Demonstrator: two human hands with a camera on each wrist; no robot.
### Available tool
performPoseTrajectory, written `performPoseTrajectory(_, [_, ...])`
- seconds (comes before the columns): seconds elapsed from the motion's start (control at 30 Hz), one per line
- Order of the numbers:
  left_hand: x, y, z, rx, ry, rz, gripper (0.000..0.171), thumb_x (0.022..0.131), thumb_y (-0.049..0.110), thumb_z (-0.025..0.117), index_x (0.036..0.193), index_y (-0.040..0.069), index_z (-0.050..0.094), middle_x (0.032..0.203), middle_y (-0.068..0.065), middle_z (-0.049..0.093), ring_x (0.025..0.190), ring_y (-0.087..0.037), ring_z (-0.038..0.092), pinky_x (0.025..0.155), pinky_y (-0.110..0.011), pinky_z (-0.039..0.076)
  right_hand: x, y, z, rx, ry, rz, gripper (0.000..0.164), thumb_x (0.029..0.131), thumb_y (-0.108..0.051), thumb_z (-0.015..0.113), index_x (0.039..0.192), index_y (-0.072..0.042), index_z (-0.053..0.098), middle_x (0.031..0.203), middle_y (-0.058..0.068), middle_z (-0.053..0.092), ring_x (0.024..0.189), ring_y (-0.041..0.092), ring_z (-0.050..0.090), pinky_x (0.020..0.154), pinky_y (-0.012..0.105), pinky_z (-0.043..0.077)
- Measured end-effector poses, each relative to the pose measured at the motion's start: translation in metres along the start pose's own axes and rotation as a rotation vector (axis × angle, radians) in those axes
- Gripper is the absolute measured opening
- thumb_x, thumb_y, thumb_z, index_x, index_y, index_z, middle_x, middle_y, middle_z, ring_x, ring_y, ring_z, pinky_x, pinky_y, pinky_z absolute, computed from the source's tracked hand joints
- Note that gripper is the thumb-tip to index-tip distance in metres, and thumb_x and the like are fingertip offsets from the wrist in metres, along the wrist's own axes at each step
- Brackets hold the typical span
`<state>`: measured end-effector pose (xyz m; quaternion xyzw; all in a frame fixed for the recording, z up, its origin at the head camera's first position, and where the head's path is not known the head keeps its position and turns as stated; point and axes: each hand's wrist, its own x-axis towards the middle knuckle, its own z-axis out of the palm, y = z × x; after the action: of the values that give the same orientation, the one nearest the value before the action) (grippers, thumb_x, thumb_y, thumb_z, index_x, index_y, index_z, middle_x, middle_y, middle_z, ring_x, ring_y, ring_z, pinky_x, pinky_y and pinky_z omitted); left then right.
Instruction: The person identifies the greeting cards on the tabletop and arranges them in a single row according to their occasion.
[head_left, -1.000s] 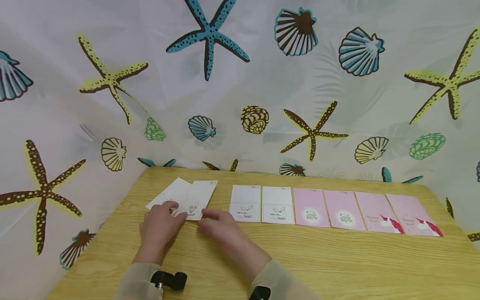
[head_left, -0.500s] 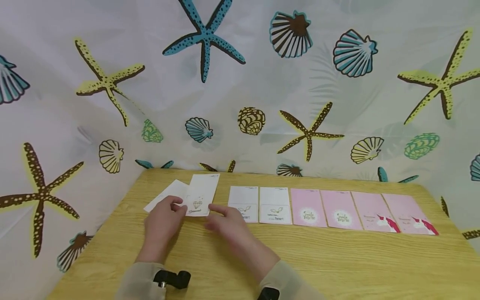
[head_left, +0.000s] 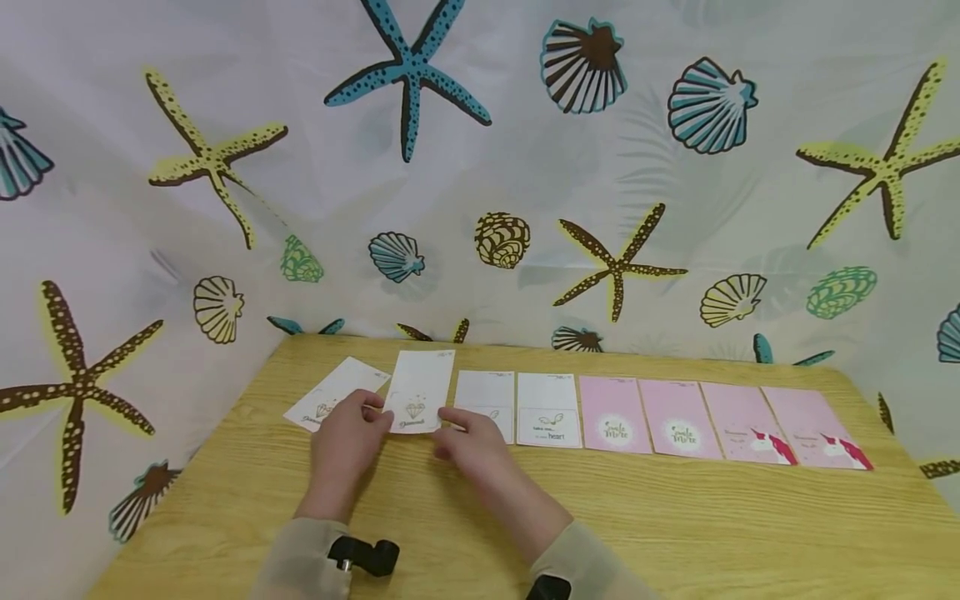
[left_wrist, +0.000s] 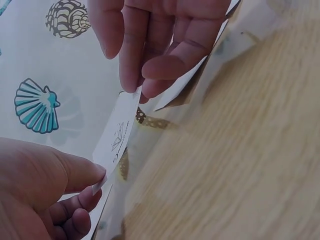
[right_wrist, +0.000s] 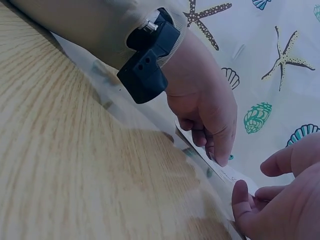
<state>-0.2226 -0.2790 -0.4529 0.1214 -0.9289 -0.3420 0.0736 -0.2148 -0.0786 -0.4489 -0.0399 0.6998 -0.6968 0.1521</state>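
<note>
A white card with a gold diamond drawing (head_left: pixel 420 379) is held upright between both hands at the left part of the table. My left hand (head_left: pixel 348 442) pinches its lower left corner, the thumb on the printed face in the left wrist view. With its fingertips, my right hand (head_left: pixel 483 450) holds the lower right corner. Another white diamond card (head_left: pixel 341 385) lies slanted to the left, partly hidden behind the left hand. Just right of the held card is a white card with a winged heart (head_left: pixel 487 387), its lower part covered by the right hand.
Along the wooden table (head_left: pixel 637 525), a row runs right: a second winged-heart card (head_left: pixel 547 396), two pink "Smile More" cards (head_left: pixel 611 400) and two pink unicorn cards (head_left: pixel 738 408). A curtain printed with starfish and shells (head_left: pixel 465 167) hangs behind.
The held diamond card has slid off the other one and moved right, toward the row, with both hands. More of the slanted card now shows.
</note>
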Motion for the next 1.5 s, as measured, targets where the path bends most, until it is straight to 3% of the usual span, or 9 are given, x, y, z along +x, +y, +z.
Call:
performPoseTrajectory(0.63, [-0.001,-0.003,0.008,0.022,0.015,0.004,0.028,0.106,0.022,0.072,0.125,0.001,0.071,0.112,-0.015,0.076,0.107,-0.036,0.07,0.095,-0.062,0.046,-0.005,0.003,0.003,-0.012,0.002,0.01,0.056,0.106,-0.009,0.065,0.159,0.004,0.054,0.162,0.025,0.052,0.117,0.03,0.074,0.106,0.046,0.056])
performPoseTrajectory(0.97, [-0.001,-0.005,0.008,0.022,0.013,0.004,0.028,0.105,0.022,0.072,0.124,0.001,0.071,0.112,-0.015,0.076,0.107,-0.036,0.07,0.094,-0.062,0.046,-0.008,0.003,0.004,-0.047,-0.016,0.008,0.057,0.106,-0.011,0.065,0.16,0.003,0.053,0.162,0.024,0.053,0.116,0.031,0.074,0.11,0.051,0.052])
performPoseTrajectory(1.5, [0.002,-0.005,0.013,0.092,0.021,-0.033,0.027,0.105,0.023,0.072,0.123,0.004,0.071,0.111,-0.011,0.076,0.105,-0.033,0.07,0.092,-0.058,0.047,-0.004,0.009,0.003,-0.099,-0.027,-0.009,0.058,0.103,-0.012,0.065,0.159,0.002,0.055,0.154,0.021,0.061,0.107,0.021,0.074,0.107,0.046,0.052])
